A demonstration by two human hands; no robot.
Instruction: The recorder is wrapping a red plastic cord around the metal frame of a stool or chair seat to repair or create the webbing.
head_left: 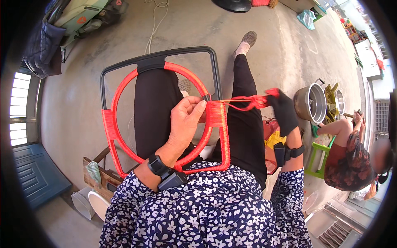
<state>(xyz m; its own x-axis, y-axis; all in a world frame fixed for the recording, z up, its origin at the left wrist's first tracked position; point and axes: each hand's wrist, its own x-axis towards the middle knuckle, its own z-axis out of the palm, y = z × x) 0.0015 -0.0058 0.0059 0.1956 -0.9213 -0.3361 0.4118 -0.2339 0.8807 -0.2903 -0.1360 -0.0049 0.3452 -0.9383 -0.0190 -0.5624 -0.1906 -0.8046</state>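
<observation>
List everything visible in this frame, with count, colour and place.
frame: one, black, partly wrapped red, on the lap
red cord: one strand, stretched from frame to right hand
metal pots: two, silver, floor at right
green stool: one, right, under a seated person
seated person: one, patterned top, right edge
white cable: one, floor at top
blue door: one, lower left
left hand: bare, gripping the wrapped frame edge
right hand: black glove, pulling the cord
</observation>
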